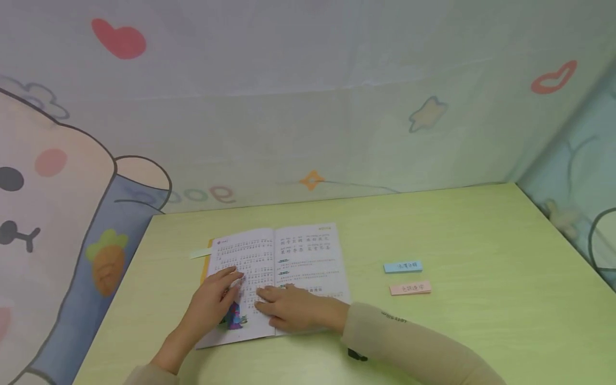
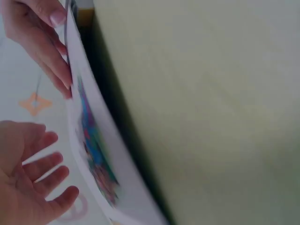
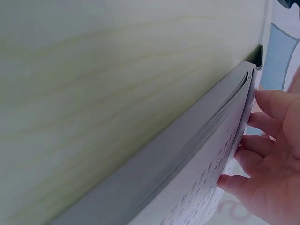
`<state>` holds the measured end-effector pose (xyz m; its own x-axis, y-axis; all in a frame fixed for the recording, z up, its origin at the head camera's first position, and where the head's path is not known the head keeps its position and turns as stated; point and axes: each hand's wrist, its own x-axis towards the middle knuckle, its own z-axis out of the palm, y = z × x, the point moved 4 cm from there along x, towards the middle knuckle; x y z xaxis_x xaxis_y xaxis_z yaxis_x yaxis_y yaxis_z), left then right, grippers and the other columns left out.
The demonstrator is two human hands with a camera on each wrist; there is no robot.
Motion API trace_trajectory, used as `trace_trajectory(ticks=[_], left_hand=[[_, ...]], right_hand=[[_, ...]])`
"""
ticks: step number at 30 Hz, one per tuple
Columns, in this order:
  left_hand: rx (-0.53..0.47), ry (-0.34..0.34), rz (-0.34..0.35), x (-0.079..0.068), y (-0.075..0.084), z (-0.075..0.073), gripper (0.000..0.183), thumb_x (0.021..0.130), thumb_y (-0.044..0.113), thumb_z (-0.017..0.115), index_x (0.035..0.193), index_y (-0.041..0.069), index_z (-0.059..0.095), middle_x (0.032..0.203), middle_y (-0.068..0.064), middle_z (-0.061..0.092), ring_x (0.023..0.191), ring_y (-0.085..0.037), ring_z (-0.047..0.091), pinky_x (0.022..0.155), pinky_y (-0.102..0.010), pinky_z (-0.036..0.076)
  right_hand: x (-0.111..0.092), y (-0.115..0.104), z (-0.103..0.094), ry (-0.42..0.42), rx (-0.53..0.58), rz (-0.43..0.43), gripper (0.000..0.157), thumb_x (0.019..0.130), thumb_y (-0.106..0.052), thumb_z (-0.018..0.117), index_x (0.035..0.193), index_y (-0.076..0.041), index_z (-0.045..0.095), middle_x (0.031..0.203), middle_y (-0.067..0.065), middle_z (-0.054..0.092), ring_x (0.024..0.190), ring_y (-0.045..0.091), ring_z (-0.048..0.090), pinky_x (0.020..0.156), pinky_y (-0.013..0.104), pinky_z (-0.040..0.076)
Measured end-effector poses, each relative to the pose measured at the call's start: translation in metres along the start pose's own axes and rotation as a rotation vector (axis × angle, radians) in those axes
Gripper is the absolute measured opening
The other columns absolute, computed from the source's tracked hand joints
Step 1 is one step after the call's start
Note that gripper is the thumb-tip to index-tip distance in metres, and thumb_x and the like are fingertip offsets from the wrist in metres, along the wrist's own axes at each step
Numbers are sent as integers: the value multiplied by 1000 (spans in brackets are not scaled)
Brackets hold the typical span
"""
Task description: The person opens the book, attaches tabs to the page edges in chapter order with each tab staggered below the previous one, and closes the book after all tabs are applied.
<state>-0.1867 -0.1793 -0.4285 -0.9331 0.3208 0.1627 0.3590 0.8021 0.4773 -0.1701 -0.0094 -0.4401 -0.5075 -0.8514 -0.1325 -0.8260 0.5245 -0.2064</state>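
Note:
An open book with printed text and a small colored picture lies on the table. My left hand is over its left page, fingers extended above the picture; in the left wrist view the left hand shows spread, gently bent fingers holding nothing. Across the spine, my right hand rests on the lower pages, its fingers pointing left. The right wrist view shows the right hand's fingertips at the page surface and the stacked page edges below. A pale green tab sticks out from the book's left side.
To the right of the book lie a blue paper strip and a pink paper strip, both with handwriting. The light green table meets a wall hanging printed with cartoons at its back edge.

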Motion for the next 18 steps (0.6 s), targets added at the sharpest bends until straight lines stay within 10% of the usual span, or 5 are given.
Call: trace_trajectory(ticks=[6,18], left_hand=[[12,-142,164,19,26,15,37,96,17,52,127,-2,54,138,-19,45,126,-40,40,102,-54,33],[45,-288,120,47,25,36,45,100,19,42,135,-9,40,142,-23,37,130,-41,33,107,-52,26]], right_hand=[[-1,-1,0,-13,12,-7,48,98,-28,47,143,-12,38,151,6,26,138,18,24,102,49,35],[-1,0,2,-32,-8,-14,50,98,-29,47,143,-11,36,152,7,22,139,16,19,102,49,36]])
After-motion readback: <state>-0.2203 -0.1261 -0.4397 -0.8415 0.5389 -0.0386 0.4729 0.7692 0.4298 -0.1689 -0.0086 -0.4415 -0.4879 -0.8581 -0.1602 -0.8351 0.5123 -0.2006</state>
